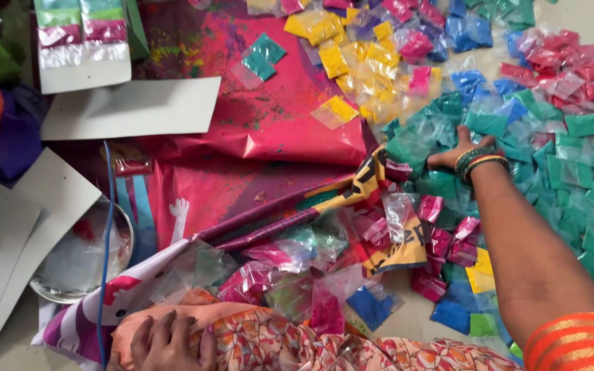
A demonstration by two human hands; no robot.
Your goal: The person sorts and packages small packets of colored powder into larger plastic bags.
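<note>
Right hand (456,148) reaches out, fingers pressed into the heap of green packets (517,148); I can't tell whether it grips one. Left hand (166,341) lies flat and empty on my patterned cloth (297,347). Small, clear, powder-filled packets crowd all around, with open room only toward the red sheet (269,130).

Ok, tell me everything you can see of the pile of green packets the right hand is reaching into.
The green packets are small clear plastic pouches of teal-green powder, loosely heaped flat and overlapping on the floor at right. The right hand, bangles at its wrist, presses into the heap's left side, fingers buried. Blue, red and yellow packets border it above.
</note>
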